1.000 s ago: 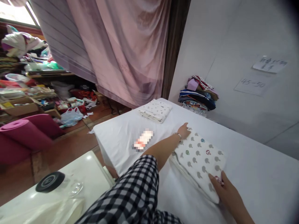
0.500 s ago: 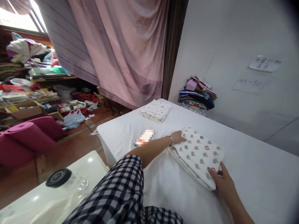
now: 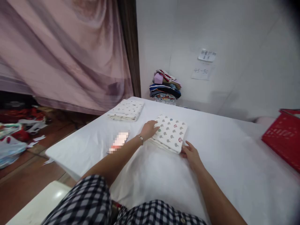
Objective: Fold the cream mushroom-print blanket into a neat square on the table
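A folded white cloth with grey and coloured mushroom prints [image 3: 170, 133] lies on the white-covered table [image 3: 225, 162]. My left hand [image 3: 149, 129] rests flat on its left edge, fingers stretched over the fabric. My right hand [image 3: 191, 153] touches the cloth's near right corner, fingers spread against its side. A bracelet sits on my left wrist.
A second folded patterned cloth [image 3: 126, 110] lies at the table's far left corner. A blurred small object [image 3: 118, 142] lies left of my forearm. A pile of coloured clothes [image 3: 165, 87] sits by the wall. A red basket [image 3: 284, 136] stands at right. Pink curtain [image 3: 65, 53] hangs left.
The view has swung right and pulled back, bringing the red basket into view. Both hands stay on the mushroom-print cloth, which now lies farther from me on the table.
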Demonstrator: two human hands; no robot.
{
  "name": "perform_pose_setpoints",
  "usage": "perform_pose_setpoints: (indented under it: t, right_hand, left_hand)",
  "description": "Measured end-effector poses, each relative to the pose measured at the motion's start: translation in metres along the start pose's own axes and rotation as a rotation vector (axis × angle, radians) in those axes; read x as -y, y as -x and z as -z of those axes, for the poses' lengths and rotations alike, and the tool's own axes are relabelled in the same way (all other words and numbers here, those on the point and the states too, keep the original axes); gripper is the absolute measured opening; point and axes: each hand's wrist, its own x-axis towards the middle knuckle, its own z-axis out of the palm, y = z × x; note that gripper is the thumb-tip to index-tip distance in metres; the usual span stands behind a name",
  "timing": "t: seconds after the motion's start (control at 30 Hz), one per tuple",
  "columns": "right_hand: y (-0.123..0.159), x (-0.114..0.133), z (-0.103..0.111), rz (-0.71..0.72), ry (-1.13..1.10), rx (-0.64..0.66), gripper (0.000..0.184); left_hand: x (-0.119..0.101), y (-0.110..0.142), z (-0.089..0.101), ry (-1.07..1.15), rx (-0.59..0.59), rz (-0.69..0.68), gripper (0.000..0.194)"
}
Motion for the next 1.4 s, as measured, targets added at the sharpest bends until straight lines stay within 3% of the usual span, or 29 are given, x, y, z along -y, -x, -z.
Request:
perform_pose_setpoints:
  t: [0.13, 0.23, 0.4, 0.67, 0.93, 1.07, 1.2, 1.4]
  right_hand:
    - [0.005, 0.003, 0.002, -0.031, 0.046, 0.087, 0.029]
    - [0.004, 0.004, 0.003, -0.043, 0.045, 0.115, 0.018]
    - [0.002, 0.001, 0.004, -0.055, 0.085, 0.216, 0.011]
    - [-0.003, 0.002, 0.007, -0.033, 0.147, 0.294, 0.009]
    - [0.001, 0.011, 0.01, -0.197, 0.192, 0.395, 0.01]
    - [0.004, 0.013, 0.008, -0.202, 0.19, 0.386, 0.012]
    - [0.008, 0.015, 0.007, -0.185, 0.181, 0.373, 0.01]
    - [0.008, 0.014, 0.008, -0.095, 0.078, 0.357, 0.01]
  left_hand:
    - [-0.028, 0.045, -0.021, 0.061, -0.083, -0.492, 0.032]
    - [-0.044, 0.062, -0.041, 0.019, -0.044, -0.631, 0.035]
    - [-0.05, 0.059, -0.059, 0.012, -0.049, -0.561, 0.026]
    - [-0.047, 0.053, -0.054, 0.158, -0.011, -0.506, 0.024]
    - [-0.051, 0.058, -0.058, 0.086, -0.056, -0.524, 0.024]
    - [-0.057, 0.066, -0.06, 0.033, -0.099, -0.578, 0.031]
    - [-0.061, 0.075, -0.062, -0.023, -0.044, -0.637, 0.036]
    - [-0.064, 0.074, -0.063, 0.008, -0.037, -0.576, 0.033]
